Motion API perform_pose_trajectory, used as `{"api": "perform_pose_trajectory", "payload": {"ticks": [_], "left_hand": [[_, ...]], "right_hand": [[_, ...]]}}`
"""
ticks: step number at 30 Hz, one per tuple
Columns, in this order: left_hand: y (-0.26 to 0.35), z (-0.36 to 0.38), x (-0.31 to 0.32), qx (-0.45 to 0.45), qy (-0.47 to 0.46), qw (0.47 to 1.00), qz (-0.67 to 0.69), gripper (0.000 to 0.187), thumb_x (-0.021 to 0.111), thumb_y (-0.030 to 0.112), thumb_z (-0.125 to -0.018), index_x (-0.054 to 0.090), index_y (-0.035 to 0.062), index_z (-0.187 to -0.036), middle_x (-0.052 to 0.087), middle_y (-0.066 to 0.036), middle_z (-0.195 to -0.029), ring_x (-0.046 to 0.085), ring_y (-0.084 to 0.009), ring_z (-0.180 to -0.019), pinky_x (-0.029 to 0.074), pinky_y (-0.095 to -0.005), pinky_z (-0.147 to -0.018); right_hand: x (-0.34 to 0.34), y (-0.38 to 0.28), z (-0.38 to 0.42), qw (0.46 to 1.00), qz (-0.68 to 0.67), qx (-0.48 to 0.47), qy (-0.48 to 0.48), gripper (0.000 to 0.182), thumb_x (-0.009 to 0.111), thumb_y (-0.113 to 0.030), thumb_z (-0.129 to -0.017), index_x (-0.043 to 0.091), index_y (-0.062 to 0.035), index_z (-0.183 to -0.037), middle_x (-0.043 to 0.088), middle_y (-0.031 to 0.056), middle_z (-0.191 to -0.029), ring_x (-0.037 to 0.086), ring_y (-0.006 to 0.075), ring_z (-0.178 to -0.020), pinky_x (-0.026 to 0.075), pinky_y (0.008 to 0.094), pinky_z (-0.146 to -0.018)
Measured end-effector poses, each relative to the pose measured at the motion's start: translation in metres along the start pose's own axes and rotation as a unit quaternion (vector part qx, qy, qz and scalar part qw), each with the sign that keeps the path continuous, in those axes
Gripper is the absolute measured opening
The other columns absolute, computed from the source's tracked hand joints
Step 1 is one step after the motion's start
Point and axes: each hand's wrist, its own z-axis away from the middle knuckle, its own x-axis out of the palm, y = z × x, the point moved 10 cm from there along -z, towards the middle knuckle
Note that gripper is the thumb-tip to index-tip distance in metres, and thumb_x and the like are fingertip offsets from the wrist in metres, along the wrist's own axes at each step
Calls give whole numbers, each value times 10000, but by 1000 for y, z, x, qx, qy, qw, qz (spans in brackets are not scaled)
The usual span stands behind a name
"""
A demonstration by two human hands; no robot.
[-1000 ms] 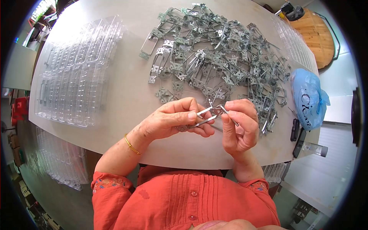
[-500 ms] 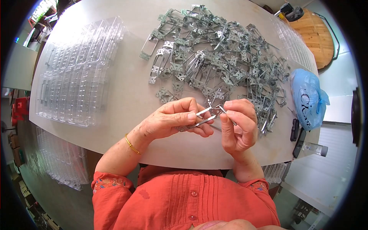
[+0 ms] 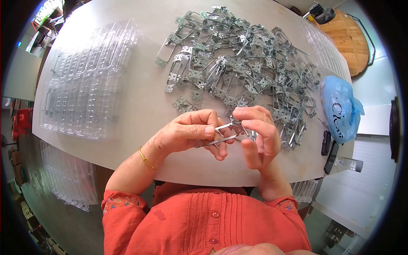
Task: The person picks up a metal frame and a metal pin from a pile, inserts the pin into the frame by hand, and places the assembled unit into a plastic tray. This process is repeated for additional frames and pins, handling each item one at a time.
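Note:
My left hand is closed on a flat metal bracket, its thumb pressed along the upper of two thin strips. The strips run out to the right and meet a holed end plate near my other hand. At that end, my right hand has its fingertips right at the plate, with the thumb spread away below. A short metal rod lies across the plate under the right fingertips. Just beyond both hands lies a large heap of similar metal brackets, tangled together on the table.
Stacked clear plastic trays stand on the table's left side, with further clear trays at the far right. A blue plastic bag, a black object and a clear bottle lie by the right edge.
My right thumb has moved away from the fingers, releasing the rod it pinched. The right fingers have shifted slightly left over the bracket's end, while my left hand keeps its hold.

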Motion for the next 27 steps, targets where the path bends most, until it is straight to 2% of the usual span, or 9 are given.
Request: {"api": "perform_pose_trajectory", "payload": {"ticks": [4, 6, 10, 13, 15, 16, 18, 25, 27], "left_hand": [[3, 1, 2, -2, 2, 1000, 20, 157, 561, 176, -1021, 509, 33, -979, 609, -320, -1121, 729, -404, -882, 636, -482, -699], [1, 1, 6, -8, -24, 999, 21, 184, 571, 195, -1014, 503, 30, -970, 604, -348, -1119, 725, -404, -839, 637, -491, -654], [-3, 2, 6, -27, -17, 999, 28, 176, 578, 182, -1006, 505, 30, -954, 603, -347, -1127, 711, -381, -775, 624, -460, -605], [-5, 3, 7, -19, -32, 999, 37, 167, 583, 169, -997, 523, 21, -947, 608, -350, -1129, 688, -345, -716, 572, -394, -527], [-5, 4, 8, -18, -44, 998, 43, 160, 588, 162, -991, 547, 13, -949, 615, -357, -1131, 658, -304, -668, 479, -327, -467], [-5, 3, 7, -18, -44, 998, 43, 160, 588, 162, -991, 547, 13, -949, 615, -357, -1131, 658, -304, -668, 479, -327, -467], [0, 4, 17, -2, -98, 995, 31, 184, 620, 200, -1000, 563, 39, -932, 633, -328, -1116, 655, -224, -713, 440, -278, -483], [5, 6, 15, -7, -90, 995, 36, 178, 614, 173, -994, 567, 11, -936, 623, -346, -1114, 630, -211, -667, 426, -273, -477], [6, 11, 30, 5, -187, 982, 38, 176, 614, 170, -989, 571, 10, -929, 619, -342, -1117, 629, -224, -665, 427, -278, -473]], "right_hand": [[1, 7, 1, 995, -100, 11, -9, 240, 605, -29, -957, 564, -32, -1193, 727, 168, -1100, 701, 304, -1042, 521, 427, -883], [1, 21, 7, 978, -192, 80, 28, 266, 597, 51, -943, 577, -21, -1199, 734, 145, -1069, 688, 295, -1049, 533, 414, -897], [2, 24, 10, 976, -199, 89, 16, 295, 631, 121, -898, 610, -16, -1159, 738, 120, -1045, 677, 284, -1045, 544, 392, -906], [2, 22, 7, 979, -187, 82, 13, 317, 705, 136, -833, 647, -22, -1101, 743, 93, -1030, 681, 280, -1018, 560, 370, -866], [0, 19, 7, 985, -161, 60, 8, 323, 740, 122, -798, 673, -39, -1070, 744, 79, -1020, 689, 280, -996, 572, 363, -828], [-1, 21, 6, 985, -161, 60, 8, 323, 740, 122, -798, 673, -39, -1070, 744, 79, -1020, 689, 280, -996, 572, 363, -828], [-1, 12, 1, 996, -83, 10, -9, 310, 741, 113, -788, 690, -52, -1046, 742, 77, -1011, 696, 289, -977, 580, 361, -807], [-2, 8, -3, 999, 31, -13, -4, 276, 727, 103, -798, 688, -38, -1031, 735, 75, -1015, 695, 291, -969, 581, 373, -811], [-3, 11, -1, 996, 75, -37, -8, 266, 715, 103, -832, 683, -32, -1059, 724, 86, -1002, 692, 272, -951, 571, 356, -805]]}}
